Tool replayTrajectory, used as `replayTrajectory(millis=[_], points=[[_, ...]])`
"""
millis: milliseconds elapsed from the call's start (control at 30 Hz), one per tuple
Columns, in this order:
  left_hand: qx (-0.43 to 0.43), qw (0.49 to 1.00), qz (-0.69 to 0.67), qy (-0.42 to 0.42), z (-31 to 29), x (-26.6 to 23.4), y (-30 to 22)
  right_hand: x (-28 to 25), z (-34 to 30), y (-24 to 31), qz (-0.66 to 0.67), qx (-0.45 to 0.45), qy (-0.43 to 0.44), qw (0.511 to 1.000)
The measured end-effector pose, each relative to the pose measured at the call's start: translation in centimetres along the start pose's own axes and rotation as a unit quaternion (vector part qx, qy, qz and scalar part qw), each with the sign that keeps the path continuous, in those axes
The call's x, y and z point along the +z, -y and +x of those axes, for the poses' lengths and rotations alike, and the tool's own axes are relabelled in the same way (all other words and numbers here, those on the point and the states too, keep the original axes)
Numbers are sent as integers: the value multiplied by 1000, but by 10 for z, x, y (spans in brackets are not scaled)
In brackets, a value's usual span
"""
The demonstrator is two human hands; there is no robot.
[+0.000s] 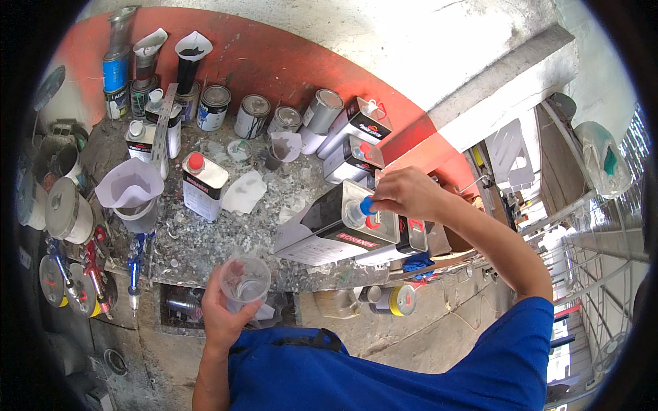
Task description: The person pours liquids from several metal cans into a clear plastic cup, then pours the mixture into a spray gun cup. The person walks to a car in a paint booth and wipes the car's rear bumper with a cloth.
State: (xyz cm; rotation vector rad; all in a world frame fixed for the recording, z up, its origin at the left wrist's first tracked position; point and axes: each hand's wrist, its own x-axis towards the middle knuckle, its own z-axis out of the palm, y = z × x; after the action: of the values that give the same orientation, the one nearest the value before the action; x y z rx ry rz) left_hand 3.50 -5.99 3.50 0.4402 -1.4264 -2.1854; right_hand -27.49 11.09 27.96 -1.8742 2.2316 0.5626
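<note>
A paint workshop, with spray guns [134, 268], round tins [252, 116] and a paint-spattered bench [195, 248].

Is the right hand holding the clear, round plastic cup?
No, the left hand holds the clear, round plastic cup, while the right hand grips the small blue cap on the large rectangular metal can.

A brightly lit red and white wall [274, 65] backs the paint-spattered surface [212, 248]; the grey floor [404, 339] below is stained and marked.
</note>
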Motion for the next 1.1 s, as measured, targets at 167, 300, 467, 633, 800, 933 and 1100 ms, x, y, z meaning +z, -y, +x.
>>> replayTrajectory(millis=[167, 300, 467, 633, 800, 933, 1100], points=[[7, 1000, 17, -8, -3, -4, 4, 4, 9, 21, 390, 304, -31, 869], [1, 1000, 18, -8, -5, -7, 7, 6, -1, -1, 30, -30, -113, 993], [0, 1000, 16, -17, -1, -3, 6, 10, 3, -16, 4, -61, -15, 998], [-8, 1000, 26, -14, 2, -1, 1, 18, 5, 7, 336, 247, -50, 907], [-5, 999, 43, -18, 1, -2, -2, 41, -20, -5, 546, 302, -49, 780], [-30, 997, 51, -47, 1, -6, -1, 51, -38, 17, 673, 309, -25, 672], [-42, 994, 82, -55, 0, -10, 4, 88, -41, 9, 770, 288, -67, 565]])
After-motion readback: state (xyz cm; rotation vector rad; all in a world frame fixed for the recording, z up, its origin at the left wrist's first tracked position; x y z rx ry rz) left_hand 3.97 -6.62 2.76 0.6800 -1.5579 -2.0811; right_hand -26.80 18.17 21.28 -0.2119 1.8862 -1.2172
